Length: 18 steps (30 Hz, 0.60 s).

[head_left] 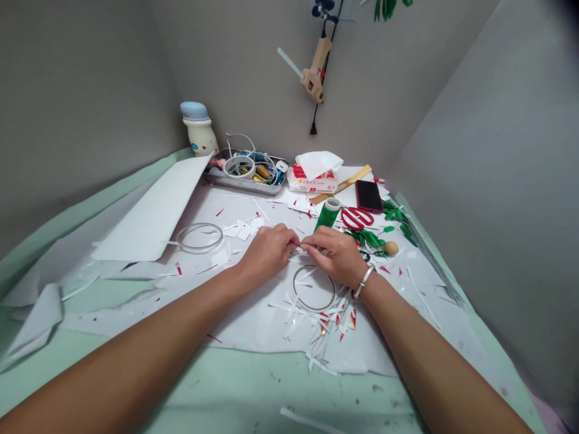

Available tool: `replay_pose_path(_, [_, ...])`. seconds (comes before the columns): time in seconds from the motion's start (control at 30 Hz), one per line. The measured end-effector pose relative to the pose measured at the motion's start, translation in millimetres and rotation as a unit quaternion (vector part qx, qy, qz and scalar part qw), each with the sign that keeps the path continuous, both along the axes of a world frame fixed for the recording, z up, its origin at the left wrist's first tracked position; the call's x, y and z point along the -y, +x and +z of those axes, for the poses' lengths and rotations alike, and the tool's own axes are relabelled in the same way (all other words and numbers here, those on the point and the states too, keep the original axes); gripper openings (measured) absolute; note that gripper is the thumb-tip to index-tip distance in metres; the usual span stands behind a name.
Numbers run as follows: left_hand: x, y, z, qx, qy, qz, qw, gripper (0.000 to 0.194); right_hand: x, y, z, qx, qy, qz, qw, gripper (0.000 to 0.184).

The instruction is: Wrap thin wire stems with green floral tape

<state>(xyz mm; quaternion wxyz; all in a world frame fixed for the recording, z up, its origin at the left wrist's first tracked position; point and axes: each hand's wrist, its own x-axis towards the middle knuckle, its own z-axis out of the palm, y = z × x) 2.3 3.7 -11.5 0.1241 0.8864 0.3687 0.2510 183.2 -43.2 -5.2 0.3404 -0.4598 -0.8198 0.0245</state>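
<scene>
At the middle of the desk (235, 392), a slender piece (299, 245), too small to identify, bridges the fingertips of two bare hands, its long axis running left to right, roughly along the far edge. The left hand (271, 241) and right hand (337, 250) each pinch it, fingers drawn close together, neither nearer than the other. Towards the near edge, closer to the right hand, a thin, smooth ring (314, 310) lies on white paper sheeting (253, 328) among narrow white strips and pointed red slivers (353, 319). Just beyond the right hand stands a cylindrical green spool (325, 217). Towards the right edge are red-handled scissors (357, 218), glossy green leaf shapes (365, 239) and a round, wood-coloured ball (390, 248). Towards the left edge lies a broad, flat white sheet (154, 211).
</scene>
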Motion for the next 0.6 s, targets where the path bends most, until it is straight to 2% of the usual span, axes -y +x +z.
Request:
replay_pose_path(0.07, [2.9, 1.9, 3.0, -0.003, 0.008, -0.039, 0.999, 0.019, -4.6, 5.5, -2.0, -0.043, 0.002, -0.025, 0.999, 0.017])
replay_pose_path(0.17, [5.6, 3.3, 8.8, 0.069, -0.045, -0.064, 0.995, 0.016, -11.5, 13.6, -8.0, -0.087, -0.028, -0.042, 0.995, 0.016])
replay_pose_path(0.27, [3.3, 1.7, 10.7, 0.152, -0.107, -0.026, 0.982, 0.014, -12.1, 13.6, -11.1, -0.054, -0.058, -0.023, 0.997, 0.014])
replay_pose_path(0.33, [0.1, -0.4, 8.7, 0.171, -0.106, 0.018, 0.979, 0.014, -8.4, 8.7, -9.5, -0.012, -0.063, 0.007, 0.998, 0.014])
replay_pose_path(0.4, [-2.4, -2.0, 5.2, 0.147, -0.078, 0.046, 0.985, 0.014, -3.7, 2.8, -5.6, 0.014, -0.047, 0.032, 0.998, 0.015])
replay_pose_path(0.47, [-2.9, -2.3, 2.0, 0.091, -0.039, 0.043, 0.994, 0.014, -0.7, -0.8, -1.7, 0.016, -0.014, 0.035, 0.999, 0.016])
replay_pose_path(0.6, [2.0, 0.6, 2.3, 0.008, 0.005, -0.031, 0.999, 0.017, -5.0, 5.1, -1.4, -0.043, 0.007, -0.012, 0.999, 0.017])
